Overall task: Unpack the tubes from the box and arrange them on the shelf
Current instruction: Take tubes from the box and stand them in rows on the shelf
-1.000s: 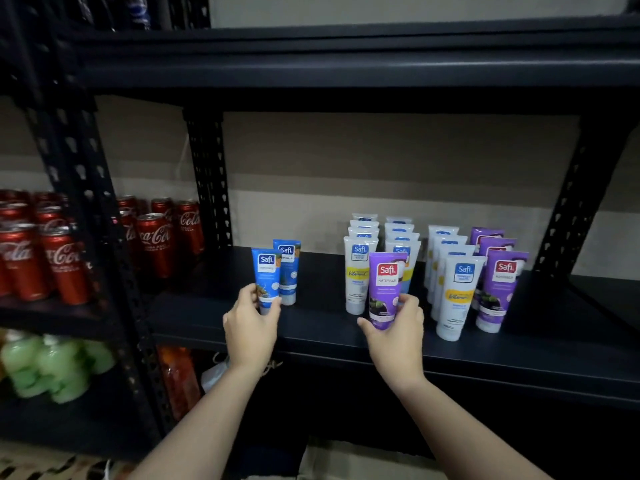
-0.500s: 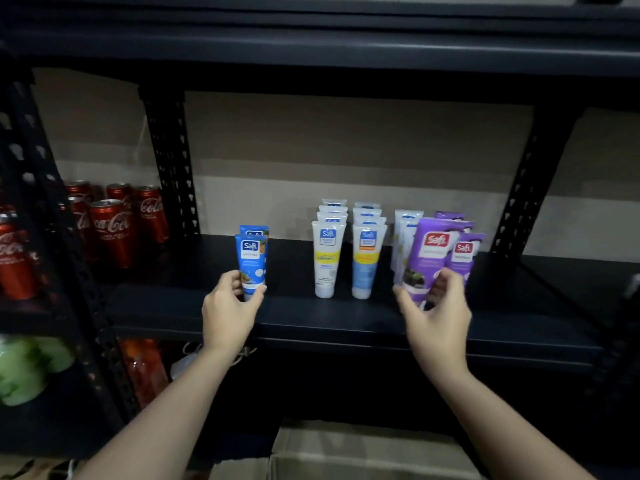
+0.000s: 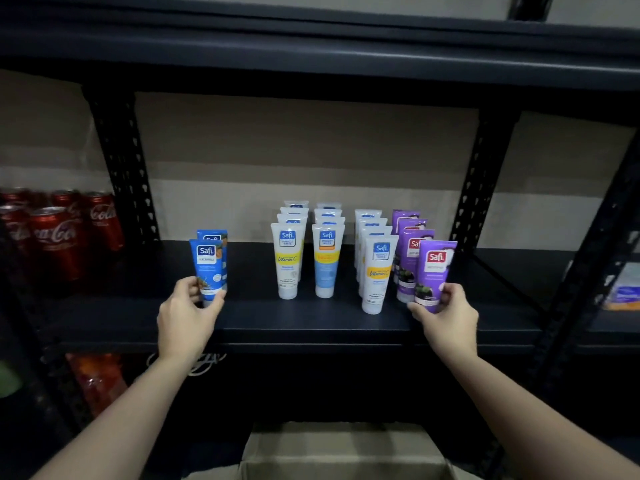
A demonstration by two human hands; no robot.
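On the dark shelf stand rows of upright tubes. My left hand holds the lower end of a blue tube, which stands in front of a second blue tube. My right hand grips the base of a purple tube at the front of the purple row. Between them stand white tubes with yellow bands, white-and-blue tubes and another white row. The cardboard box sits low at the bottom centre.
Red cola cans fill the shelf bay to the left, beyond a black perforated upright. Another upright bounds the bay on the right. An orange packet lies on the shelf below. The upper shelf hangs overhead.
My right hand has carried the purple tube from the middle of the shelf rightward to the front of the purple row. My left hand has stayed on the blue tube. The view has shifted.
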